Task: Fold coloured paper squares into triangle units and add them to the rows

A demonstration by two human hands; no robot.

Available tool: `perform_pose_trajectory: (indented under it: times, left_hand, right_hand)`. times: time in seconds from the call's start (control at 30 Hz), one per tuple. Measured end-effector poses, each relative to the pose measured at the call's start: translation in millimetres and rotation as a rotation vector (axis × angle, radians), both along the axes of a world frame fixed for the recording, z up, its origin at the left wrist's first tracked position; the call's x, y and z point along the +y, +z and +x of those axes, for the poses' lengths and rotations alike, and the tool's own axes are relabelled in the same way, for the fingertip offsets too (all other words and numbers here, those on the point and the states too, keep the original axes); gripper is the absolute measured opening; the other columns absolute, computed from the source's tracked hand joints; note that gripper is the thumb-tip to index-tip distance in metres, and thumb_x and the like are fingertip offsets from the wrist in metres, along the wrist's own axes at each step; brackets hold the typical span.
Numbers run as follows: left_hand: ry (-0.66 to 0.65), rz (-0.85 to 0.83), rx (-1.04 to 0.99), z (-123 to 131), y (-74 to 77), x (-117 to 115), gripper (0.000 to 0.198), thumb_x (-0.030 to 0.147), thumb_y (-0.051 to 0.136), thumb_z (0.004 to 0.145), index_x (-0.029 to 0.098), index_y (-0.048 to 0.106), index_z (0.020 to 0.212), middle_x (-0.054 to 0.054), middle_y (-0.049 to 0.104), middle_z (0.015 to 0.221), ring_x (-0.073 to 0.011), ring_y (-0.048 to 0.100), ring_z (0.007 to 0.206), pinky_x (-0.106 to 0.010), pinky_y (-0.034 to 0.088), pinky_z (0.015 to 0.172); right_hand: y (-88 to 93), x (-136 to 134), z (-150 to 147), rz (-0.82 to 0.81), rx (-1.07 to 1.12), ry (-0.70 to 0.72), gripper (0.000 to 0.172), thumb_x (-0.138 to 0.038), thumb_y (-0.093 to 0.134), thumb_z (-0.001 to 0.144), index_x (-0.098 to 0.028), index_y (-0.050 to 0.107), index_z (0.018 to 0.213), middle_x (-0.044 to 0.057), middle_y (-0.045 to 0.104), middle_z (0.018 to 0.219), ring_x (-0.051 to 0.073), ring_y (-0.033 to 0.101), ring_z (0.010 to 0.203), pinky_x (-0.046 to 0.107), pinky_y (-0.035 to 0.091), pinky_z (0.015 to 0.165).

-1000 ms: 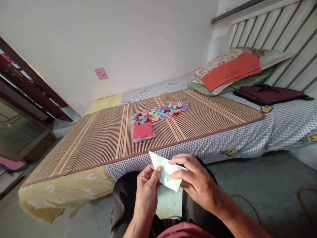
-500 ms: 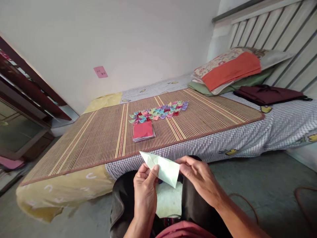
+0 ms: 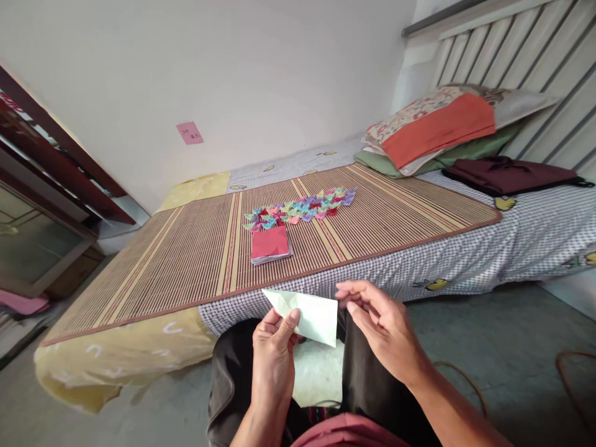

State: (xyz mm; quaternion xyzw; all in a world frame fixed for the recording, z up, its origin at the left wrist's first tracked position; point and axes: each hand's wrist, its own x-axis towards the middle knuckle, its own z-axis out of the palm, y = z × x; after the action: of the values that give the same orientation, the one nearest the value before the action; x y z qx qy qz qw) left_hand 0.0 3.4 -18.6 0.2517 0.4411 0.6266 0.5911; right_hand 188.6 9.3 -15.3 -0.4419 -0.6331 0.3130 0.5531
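Woodwork (image 3: 56,167) in dark red-brown slants along the far left. Beside it a low bed runs across the view. Its near left corner is draped in a yellow blanket (image 3: 116,366), and the rest is covered by a checked sheet (image 3: 526,236). A small pink note (image 3: 189,132) is stuck to the pale wall above.

A striped bamboo mat (image 3: 186,261) lies over the bed. Near its front edge sits a stack of red paper squares (image 3: 270,243), and just behind the stack a row of small folded paper pieces (image 3: 300,210) in many colours stretches to the right. Further right come stacked pillows (image 3: 437,127), a dark maroon cloth (image 3: 507,176) and a slatted headboard (image 3: 535,68).

The bed's edge lies between the red stack and the hands, which are raised over the person's knees in dark trousers (image 3: 233,379).

The left hand (image 3: 274,354) rises from below with its back to the camera. It pinches the lower left part of a pale green folded paper (image 3: 310,315) between thumb and forefinger. The paper is held in the air just in front of the bed's edge, with one point out to the left and a straight edge on the right.

The right hand (image 3: 386,326) comes in from the lower right, loosely spread and gripping nothing. Its fingertips (image 3: 343,293) are just beside the paper's right edge; whether they touch it cannot be told.
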Motion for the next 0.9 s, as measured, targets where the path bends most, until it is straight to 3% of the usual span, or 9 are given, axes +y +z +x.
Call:
perform_pose_trajectory:
  times: [0.13, 0.3, 0.37, 0.5, 0.63, 0.73, 0.9]
  left_hand:
    - [-0.023, -0.043, -0.013, 0, 3.9, 1, 0.037, 0.033, 0.101, 0.059, 0.012, 0.082, 0.083, -0.003, 0.075, 0.069, -0.0098, 0.061, 0.055, -0.018, 0.044, 0.049]
    - [-0.087, -0.067, -0.051, 5, 8.2, 1, 0.037, 0.035, 0.100, 0.061, 0.013, 0.081, 0.083, -0.006, 0.077, 0.074, -0.0136, 0.067, 0.059, -0.021, 0.050, 0.053]
    - [-0.119, -0.056, -0.057, 7, 8.5, 0, 0.035, 0.035, 0.098, 0.064, 0.013, 0.080, 0.085, -0.005, 0.076, 0.073, -0.0135, 0.066, 0.058, -0.022, 0.052, 0.055]
    - [-0.130, -0.048, -0.069, 7, 7.6, -1, 0.035, 0.038, 0.096, 0.067, 0.013, 0.075, 0.079, -0.001, 0.070, 0.066, -0.0099, 0.059, 0.054, -0.020, 0.049, 0.054]
    - [-0.121, -0.031, -0.048, 6, 5.9, -1, 0.037, 0.042, 0.095, 0.069, 0.014, 0.074, 0.078, 0.000, 0.067, 0.066, -0.0104, 0.059, 0.056, -0.020, 0.050, 0.055]
    - [-0.087, 0.021, -0.012, 8, 5.1, -3, 0.034, 0.042, 0.093, 0.072, 0.015, 0.074, 0.080, 0.000, 0.069, 0.069, -0.0127, 0.063, 0.059, -0.024, 0.055, 0.059]
    - [-0.113, 0.069, 0.058, 12, 5.2, -7, 0.030, 0.040, 0.092, 0.075, 0.015, 0.076, 0.082, -0.003, 0.074, 0.074, -0.0147, 0.067, 0.064, -0.026, 0.059, 0.065]
  right_hand:
    - [3.8, 1, 12, 0.219, -0.211, 0.104, 0.046, -0.005, 0.047, 0.099, -0.027, 0.064, 0.135, 0.008, 0.068, 0.130, 0.021, 0.067, 0.121, 0.035, 0.055, 0.105]
    - [6.5, -2, 7, 0.332, -0.408, 0.202, 0.061, 0.009, 0.044, 0.090, -0.028, 0.067, 0.133, 0.009, 0.057, 0.147, 0.022, 0.057, 0.137, 0.038, 0.052, 0.113]
    - [5.0, -3, 1, 0.363, -0.437, 0.204, 0.058, 0.011, 0.046, 0.087, -0.026, 0.070, 0.125, 0.009, 0.058, 0.145, 0.024, 0.057, 0.135, 0.041, 0.052, 0.113]
    - [1.6, -3, -8, 0.419, -0.448, 0.226, 0.031, 0.003, 0.056, 0.095, -0.022, 0.071, 0.105, 0.011, 0.064, 0.136, 0.026, 0.059, 0.128, 0.043, 0.055, 0.107]
    - [-1.8, -4, -10, 0.376, -0.395, 0.200, 0.014, -0.009, 0.060, 0.101, -0.021, 0.068, 0.099, 0.011, 0.065, 0.129, 0.025, 0.064, 0.119, 0.041, 0.056, 0.101]
    - [-5.1, -6, -15, 0.304, -0.282, 0.099, 0.016, -0.016, 0.061, 0.103, -0.022, 0.060, 0.089, 0.009, 0.065, 0.114, 0.022, 0.068, 0.104, 0.035, 0.057, 0.091]
    - [-7.1, -6, -21, 0.220, -0.217, -0.008, 0.023, -0.017, 0.059, 0.103, -0.023, 0.052, 0.082, 0.006, 0.063, 0.100, 0.020, 0.068, 0.094, 0.030, 0.054, 0.082]
